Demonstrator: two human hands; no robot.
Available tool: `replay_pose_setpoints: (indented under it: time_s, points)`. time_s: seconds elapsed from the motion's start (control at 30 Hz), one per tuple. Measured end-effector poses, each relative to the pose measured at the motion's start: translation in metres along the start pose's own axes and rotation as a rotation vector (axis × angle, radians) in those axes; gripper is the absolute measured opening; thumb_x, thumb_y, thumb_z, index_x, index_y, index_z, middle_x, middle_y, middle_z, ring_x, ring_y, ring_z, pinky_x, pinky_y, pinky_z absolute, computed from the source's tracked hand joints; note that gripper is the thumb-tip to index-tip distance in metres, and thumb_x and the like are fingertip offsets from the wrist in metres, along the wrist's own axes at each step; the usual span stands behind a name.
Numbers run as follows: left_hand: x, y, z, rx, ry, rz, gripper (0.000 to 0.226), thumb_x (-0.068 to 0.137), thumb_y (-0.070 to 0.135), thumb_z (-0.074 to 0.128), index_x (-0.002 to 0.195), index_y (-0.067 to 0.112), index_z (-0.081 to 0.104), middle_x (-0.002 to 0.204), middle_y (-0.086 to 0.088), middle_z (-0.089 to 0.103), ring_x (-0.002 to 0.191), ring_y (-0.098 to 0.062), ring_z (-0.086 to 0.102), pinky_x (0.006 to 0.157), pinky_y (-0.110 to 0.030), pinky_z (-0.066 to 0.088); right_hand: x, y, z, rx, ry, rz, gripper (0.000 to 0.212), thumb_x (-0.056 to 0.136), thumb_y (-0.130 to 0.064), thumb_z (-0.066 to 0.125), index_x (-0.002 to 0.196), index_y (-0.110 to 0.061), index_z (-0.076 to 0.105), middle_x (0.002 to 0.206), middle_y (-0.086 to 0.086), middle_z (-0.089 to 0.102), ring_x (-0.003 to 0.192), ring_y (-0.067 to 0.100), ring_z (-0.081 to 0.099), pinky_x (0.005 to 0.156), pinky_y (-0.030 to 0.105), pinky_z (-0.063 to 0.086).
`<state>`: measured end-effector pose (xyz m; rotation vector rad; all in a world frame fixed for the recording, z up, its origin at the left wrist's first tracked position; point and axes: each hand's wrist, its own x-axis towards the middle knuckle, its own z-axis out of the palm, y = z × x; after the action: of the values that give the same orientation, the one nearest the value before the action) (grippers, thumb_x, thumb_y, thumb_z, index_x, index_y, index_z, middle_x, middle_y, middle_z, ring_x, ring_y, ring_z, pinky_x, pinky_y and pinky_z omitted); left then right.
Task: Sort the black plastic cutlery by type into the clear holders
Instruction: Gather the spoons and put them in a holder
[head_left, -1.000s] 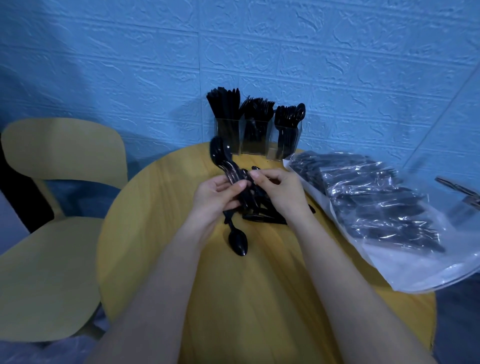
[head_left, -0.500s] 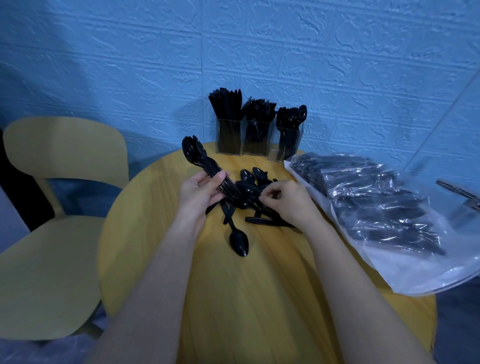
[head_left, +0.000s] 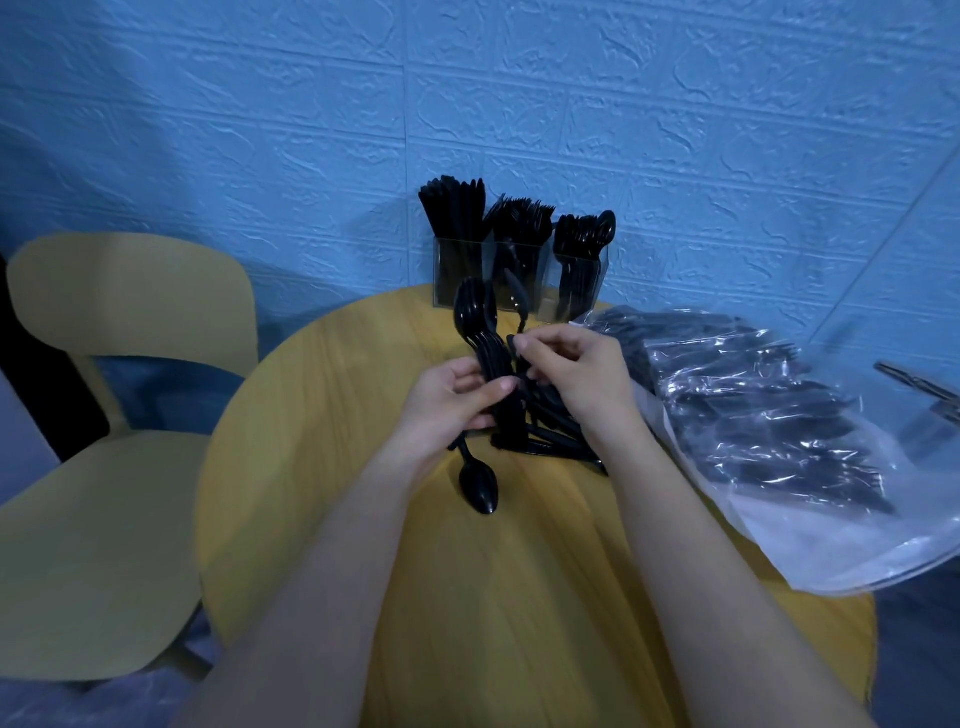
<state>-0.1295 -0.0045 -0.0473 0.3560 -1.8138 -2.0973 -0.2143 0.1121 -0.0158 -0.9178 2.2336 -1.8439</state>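
I am gripping a bundle of black spoons (head_left: 480, 338) in my left hand (head_left: 451, 400), bowls pointing up and away, while my right hand (head_left: 574, 371) is pinching one more piece (head_left: 517, 299) just beside them. Loose cutlery (head_left: 550, 441) is lying under my hands, a lone spoon (head_left: 479, 486) nearer me. Beyond, the clear holders (head_left: 519, 270) are standing; right, a plastic bag (head_left: 779, 441).

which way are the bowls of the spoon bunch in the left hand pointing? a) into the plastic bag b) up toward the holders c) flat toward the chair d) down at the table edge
b: the left hand grips the bunch of spoons by the handles, and the bowls rise toward the clear holders at the back of the table.
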Motion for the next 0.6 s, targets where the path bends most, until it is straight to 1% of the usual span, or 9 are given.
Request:
replay_pose_setpoints:
  time_s: [0.07,0.17,0.2,0.27,0.33,0.4,0.5,0.57,0.6]
  points:
    - [0.0,0.0006,0.0009,-0.001,-0.015,0.007,0.015,0.088,0.006,0.063,0.096,0.018,0.066,0.085,0.002,0.073,0.083,-0.011,0.071,0.067,-0.022,0.056,0.0001,0.001,0.0035,-0.016,0.0,0.0,0.007,0.088,-0.015,0.065,0.087,-0.013,0.072,0.074,-0.001,0.069,0.061,0.001,0.059,0.061,0.015,0.047]
    - [0.0001,0.0014,0.001,-0.015,-0.022,-0.001,0.013,0.087,0.007,0.064,0.095,0.017,0.066,0.084,0.003,0.073,0.082,-0.01,0.071,0.066,-0.021,0.056,0.0003,0.0025,0.003,0.004,0.018,0.023,0.014,0.09,-0.012,0.06,0.086,-0.014,0.073,0.083,0.002,0.072,0.074,0.009,0.065,0.07,0.025,0.054]
    - [0.0001,0.0015,0.0012,-0.019,-0.029,-0.005,0.013,0.087,0.008,0.064,0.096,0.017,0.066,0.084,0.003,0.074,0.083,-0.01,0.071,0.067,-0.022,0.056,0.0,0.0025,0.0019,0.037,0.018,0.041,0.014,0.091,-0.012,0.06,0.086,-0.014,0.073,0.082,0.002,0.073,0.075,0.01,0.066,0.071,0.025,0.054]
    - [-0.0001,0.0019,0.002,-0.032,-0.053,-0.014,0.013,0.086,0.01,0.065,0.097,0.016,0.066,0.086,0.001,0.074,0.084,-0.013,0.071,0.068,-0.023,0.057,-0.0015,0.0006,0.0014,0.137,-0.004,0.093,0.014,0.091,-0.013,0.061,0.086,-0.015,0.074,0.08,-0.001,0.074,0.075,0.009,0.067,0.069,0.02,0.053]
    - [-0.0005,0.002,0.002,-0.065,-0.067,-0.012,0.014,0.086,0.01,0.064,0.099,0.013,0.067,0.089,-0.002,0.074,0.086,-0.016,0.071,0.069,-0.025,0.057,-0.0027,-0.0004,0.0032,0.212,-0.038,0.144,0.014,0.091,-0.015,0.061,0.091,-0.011,0.074,0.082,0.003,0.074,0.078,0.012,0.069,0.07,0.02,0.053]
    - [-0.0009,0.0025,0.0013,-0.097,-0.064,-0.011,0.016,0.087,0.009,0.063,0.102,0.01,0.066,0.091,-0.004,0.074,0.086,-0.017,0.071,0.071,-0.026,0.057,-0.003,0.001,0.0054,0.21,-0.06,0.178,0.015,0.092,-0.018,0.06,0.095,-0.012,0.074,0.088,0.005,0.074,0.084,0.015,0.069,0.077,0.025,0.055]
    - [-0.0009,0.002,0.0014,-0.099,-0.057,-0.009,0.016,0.087,0.008,0.062,0.102,0.011,0.067,0.09,-0.004,0.074,0.085,-0.017,0.071,0.072,-0.027,0.058,-0.002,0.0034,0.0073,0.168,-0.092,0.184,0.017,0.092,-0.02,0.06,0.101,-0.015,0.073,0.1,0.004,0.073,0.098,0.018,0.068,0.091,0.037,0.053]
    - [-0.0011,0.0013,0.0023,-0.099,-0.043,-0.009,0.016,0.087,0.008,0.063,0.103,0.011,0.067,0.089,-0.005,0.074,0.085,-0.018,0.071,0.072,-0.028,0.058,-0.0018,0.0048,0.0084,0.166,-0.099,0.19,0.017,0.092,-0.021,0.06,0.102,-0.016,0.073,0.101,0.004,0.073,0.1,0.018,0.067,0.094,0.041,0.051]
    - [-0.0007,0.0008,0.0024,-0.1,-0.031,-0.011,0.018,0.087,0.009,0.063,0.104,0.011,0.067,0.09,-0.006,0.074,0.086,-0.02,0.071,0.073,-0.029,0.058,-0.0019,0.0052,0.0089,0.165,-0.101,0.195,0.016,0.092,-0.022,0.06,0.101,-0.018,0.073,0.101,0.003,0.073,0.1,0.017,0.067,0.094,0.041,0.051]
